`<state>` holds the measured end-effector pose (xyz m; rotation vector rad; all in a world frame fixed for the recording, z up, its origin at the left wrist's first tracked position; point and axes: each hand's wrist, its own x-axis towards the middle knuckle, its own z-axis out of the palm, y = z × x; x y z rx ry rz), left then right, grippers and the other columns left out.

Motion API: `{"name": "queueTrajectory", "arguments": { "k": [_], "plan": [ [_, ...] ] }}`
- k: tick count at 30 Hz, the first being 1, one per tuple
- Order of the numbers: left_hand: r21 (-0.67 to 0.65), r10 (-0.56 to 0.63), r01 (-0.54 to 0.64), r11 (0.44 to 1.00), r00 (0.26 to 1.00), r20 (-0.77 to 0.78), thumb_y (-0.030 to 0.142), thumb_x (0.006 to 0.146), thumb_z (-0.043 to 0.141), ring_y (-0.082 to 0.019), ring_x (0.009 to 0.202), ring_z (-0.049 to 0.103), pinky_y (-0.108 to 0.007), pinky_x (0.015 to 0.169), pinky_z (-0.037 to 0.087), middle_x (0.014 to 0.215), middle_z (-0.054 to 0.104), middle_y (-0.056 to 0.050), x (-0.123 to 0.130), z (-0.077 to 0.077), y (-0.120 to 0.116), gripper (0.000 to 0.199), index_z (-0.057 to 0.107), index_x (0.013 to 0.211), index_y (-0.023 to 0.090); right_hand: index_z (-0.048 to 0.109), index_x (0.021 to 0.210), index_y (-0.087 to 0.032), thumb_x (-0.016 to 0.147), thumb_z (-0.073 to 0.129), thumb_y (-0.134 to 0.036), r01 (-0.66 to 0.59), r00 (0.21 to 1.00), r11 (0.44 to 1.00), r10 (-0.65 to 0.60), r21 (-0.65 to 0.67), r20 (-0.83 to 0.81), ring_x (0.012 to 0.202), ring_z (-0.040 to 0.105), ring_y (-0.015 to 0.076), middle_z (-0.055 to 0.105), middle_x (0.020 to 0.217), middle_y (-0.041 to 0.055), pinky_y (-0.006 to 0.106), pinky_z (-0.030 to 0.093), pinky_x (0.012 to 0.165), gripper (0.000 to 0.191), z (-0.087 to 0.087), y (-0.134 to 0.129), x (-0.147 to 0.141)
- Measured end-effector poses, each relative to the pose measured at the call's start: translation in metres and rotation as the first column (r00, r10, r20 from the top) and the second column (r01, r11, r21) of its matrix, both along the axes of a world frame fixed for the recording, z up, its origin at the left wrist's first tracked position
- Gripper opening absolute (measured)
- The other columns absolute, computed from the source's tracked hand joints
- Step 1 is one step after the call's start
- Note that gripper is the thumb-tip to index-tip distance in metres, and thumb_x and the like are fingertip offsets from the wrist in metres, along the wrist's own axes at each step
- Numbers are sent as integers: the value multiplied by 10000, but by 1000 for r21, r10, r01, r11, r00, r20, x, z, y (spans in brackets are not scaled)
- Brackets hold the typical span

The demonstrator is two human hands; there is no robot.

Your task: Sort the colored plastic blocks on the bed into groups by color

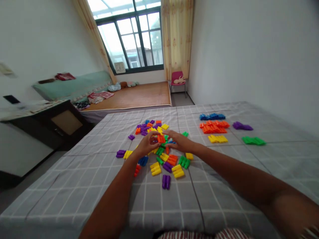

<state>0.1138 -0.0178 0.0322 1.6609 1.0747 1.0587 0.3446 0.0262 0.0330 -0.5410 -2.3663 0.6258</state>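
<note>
My left hand [147, 143] is over the heap of colourful plastic toy blocks, thumb and fingers curled at an orange toy block [161, 138]. My right hand [181, 141] is just to the right, its fingers apart in an arch above the heap and the fingertips close to that same block. Whether they touch it I cannot tell. Below the hands lie a green block [184, 162], yellow blocks [178, 171] and a purple block [166, 182]. Some blocks under my palms are hidden.
On the checked cloth [99, 186] at right lie groups sorted by colour: blue blocks [212, 117], orange blocks [214, 126], yellow blocks [218, 139], purple blocks [242, 126] and green blocks [254, 141]. A dark cabinet [67, 119] stands left; a pink chair [177, 76] is farther back.
</note>
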Motion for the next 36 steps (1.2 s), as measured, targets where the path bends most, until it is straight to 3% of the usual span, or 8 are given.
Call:
{"name": "queueTrajectory", "arguments": {
  "k": [5, 10, 14, 18, 22, 27, 32, 36],
  "plan": [
    [-89, -56, 57, 994, 998, 22, 303, 716, 757, -229, 1038, 667, -370, 858, 568, 1166, 635, -93, 3, -5, -5, 499, 517, 1144, 205, 604, 1250, -243, 839, 670, -261, 39, 999, 999, -38, -33, 21, 963, 655, 220, 664, 1152, 98, 372, 530, 849, 417, -5, 2, -10],
    [-103, -78, 71, 992, 995, -68, 343, 765, 723, -253, 1078, 654, -389, 844, 572, 1150, 661, -116, -2, -8, -7, 602, 472, 1295, 208, 652, 1158, -181, 739, 745, -257, 94, 993, 995, -94, 15, 76, 875, 665, 204, 690, 1049, 98, 339, 537, 787, 435, -6, 7, 18],
    [-18, 45, -49, 999, 982, -185, 465, 772, 695, -273, 1059, 660, -427, 861, 568, 1153, 674, -131, -18, -5, -4, 542, 574, 1218, 180, 662, 1129, -169, 760, 693, -284, 331, 939, 943, -330, 2, 100, 804, 670, 171, 708, 1020, 83, 281, 531, 706, 387, 10, 34, 93],
    [45, 170, -164, 985, 963, -211, 565, 733, 696, -282, 1015, 671, -429, 847, 570, 1094, 705, -121, -36, 1, -1, 541, 659, 1096, 166, 691, 1063, -183, 741, 673, -294, 627, 740, 770, -637, 120, 216, 737, 656, 179, 723, 980, 68, 279, 517, 667, 341, 25, 61, 201],
    [65, 224, -215, 975, 952, -209, 575, 745, 684, -274, 983, 684, -414, 865, 559, 999, 732, -111, -41, 7, -2, 530, 680, 1078, 163, 689, 1065, -200, 718, 659, -290, 714, 593, 672, -730, 198, 340, 714, 649, 163, 716, 963, 53, 255, 512, 647, 360, 15, 67, 269],
    [92, 283, -269, 959, 929, -238, 571, 756, 667, -271, 990, 683, -401, 864, 558, 1060, 722, -117, -49, 6, -1, 502, 695, 1057, 170, 697, 1103, -213, 687, 686, -279, 667, 587, 710, -688, 226, 426, 957, 662, 236, 706, 1094, 85, 334, 523, 845, 422, -6, 66, 274],
    [112, 316, -297, 948, 917, -244, 563, 770, 649, -273, 984, 688, -412, 858, 559, 1052, 728, -116, -61, 1, 0, 494, 690, 1073, 174, 712, 1108, -228, 708, 672, -307, 613, 663, 770, -622, 176, 416, 1064, 631, 290, 707, 1082, 97, 444, 463, 983, 410, -4, 64, 265],
    [126, 328, -305, 944, 912, -246, 553, 775, 642, -270, 997, 686, -400, 845, 559, 1076, 725, -117, -65, 3, 0, 482, 688, 1073, 177, 722, 1066, -264, 732, 655, -360, 694, 606, 698, -700, 178, 378, 932, 658, 258, 719, 978, 63, 409, 500, 897, 355, 3, 56, 262]
  ]
}}
